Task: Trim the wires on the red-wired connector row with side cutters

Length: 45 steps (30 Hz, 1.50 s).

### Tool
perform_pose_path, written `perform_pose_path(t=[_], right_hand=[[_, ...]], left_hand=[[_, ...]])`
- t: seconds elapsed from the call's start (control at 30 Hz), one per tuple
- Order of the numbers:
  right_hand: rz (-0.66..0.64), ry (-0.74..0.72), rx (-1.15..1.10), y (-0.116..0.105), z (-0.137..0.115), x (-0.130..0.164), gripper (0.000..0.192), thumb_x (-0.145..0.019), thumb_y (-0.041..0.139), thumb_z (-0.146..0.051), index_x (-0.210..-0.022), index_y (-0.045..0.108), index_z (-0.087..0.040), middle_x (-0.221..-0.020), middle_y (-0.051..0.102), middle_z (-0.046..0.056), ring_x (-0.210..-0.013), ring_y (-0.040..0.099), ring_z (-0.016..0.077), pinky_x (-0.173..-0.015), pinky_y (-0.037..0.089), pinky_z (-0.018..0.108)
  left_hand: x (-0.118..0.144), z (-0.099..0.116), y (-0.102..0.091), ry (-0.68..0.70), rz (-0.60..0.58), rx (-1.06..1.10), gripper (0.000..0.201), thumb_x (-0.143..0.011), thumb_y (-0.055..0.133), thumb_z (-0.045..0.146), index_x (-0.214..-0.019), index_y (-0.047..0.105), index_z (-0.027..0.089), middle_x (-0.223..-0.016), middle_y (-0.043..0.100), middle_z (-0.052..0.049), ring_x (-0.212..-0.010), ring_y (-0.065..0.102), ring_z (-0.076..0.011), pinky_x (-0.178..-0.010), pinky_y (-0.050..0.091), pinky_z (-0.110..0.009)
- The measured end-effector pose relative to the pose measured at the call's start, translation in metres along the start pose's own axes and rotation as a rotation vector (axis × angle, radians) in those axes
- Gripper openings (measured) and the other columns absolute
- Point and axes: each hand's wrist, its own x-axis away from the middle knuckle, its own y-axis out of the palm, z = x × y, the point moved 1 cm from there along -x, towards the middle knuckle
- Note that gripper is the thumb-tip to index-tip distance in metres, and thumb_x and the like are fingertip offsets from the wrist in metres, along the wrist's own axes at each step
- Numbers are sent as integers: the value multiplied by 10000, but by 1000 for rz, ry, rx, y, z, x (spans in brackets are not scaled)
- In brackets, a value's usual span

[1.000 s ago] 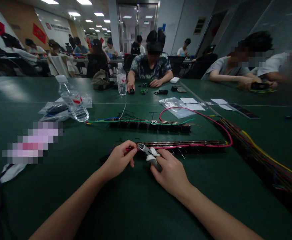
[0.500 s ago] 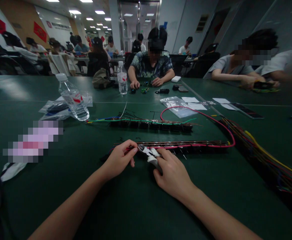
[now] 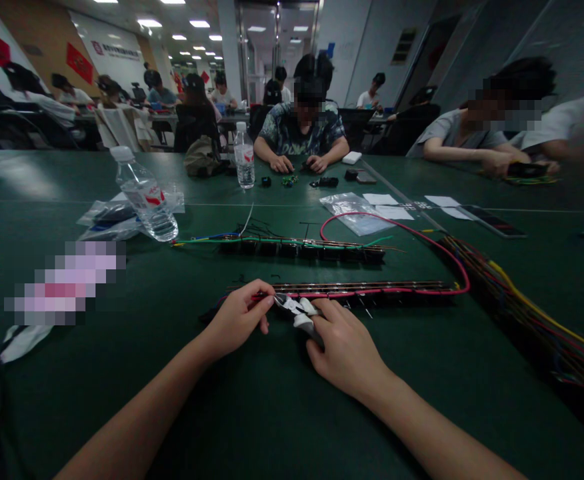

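My right hand is closed round the pale handles of a pair of cutting pliers. Their metal jaws meet the fingertips of my left hand, at the left part of a long dark terminal strip. Between my left thumb and index finger a red wire is pinched; it runs along the near terminal strip and loops back at the right. What exactly the jaws touch is too small to tell. Behind it lies a second terminal strip with a green wire along it.
A bundle of coloured wires lies at the right. A tilted water bottle and plastic bags are at the left, with another bottle farther back. Beyond are paper slips, a phone and a person handling small parts.
My hands and the pliers stay nearly in place, the jaws a touch farther left. Across the table, the person's hands have moved off a small black part.
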Motion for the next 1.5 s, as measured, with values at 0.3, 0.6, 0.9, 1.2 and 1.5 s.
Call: perform_pose_path(t=[0.3,0.6,0.9,1.2,1.5], right_hand=[[32,-24,21,3,1,1,119,-739,600,-133,-838,651,-175,-1097,599,117,-978,551,261,-822,491,418],[24,-27,21,4,2,0,99,-753,607,-113,-821,647,-172,-1083,609,109,-957,561,249,-819,502,409],[8,-14,26,0,0,0,98,-751,583,-135,-816,650,-167,-1086,595,123,-978,556,257,-831,499,409],[-19,-17,30,-1,1,-1,68,-761,607,-138,-810,648,-160,-1053,607,109,-945,554,247,-807,500,395],[24,-30,13,1,1,0,54,-760,602,-125,-747,621,-173,-980,601,97,-888,547,229,-768,492,379]], left_hand=[[-1,1,-1,2,-2,0,114,-925,493,252,-973,563,175,-546,576,56,-516,620,-142,-584,477,-270],[-1,1,0,-12,-8,6,110,-927,491,249,-975,558,176,-546,573,57,-527,624,-145,-586,476,-269],[0,0,-1,-10,-10,13,114,-923,499,251,-972,567,175,-546,577,56,-525,624,-144,-586,471,-266],[0,0,-1,-18,-9,11,114,-932,491,253,-978,563,177,-555,577,53,-529,615,-140,-584,457,-259],[-1,2,-1,-12,-3,-11,117,-933,492,258,-979,562,176,-559,579,52,-535,616,-140,-591,463,-259]])
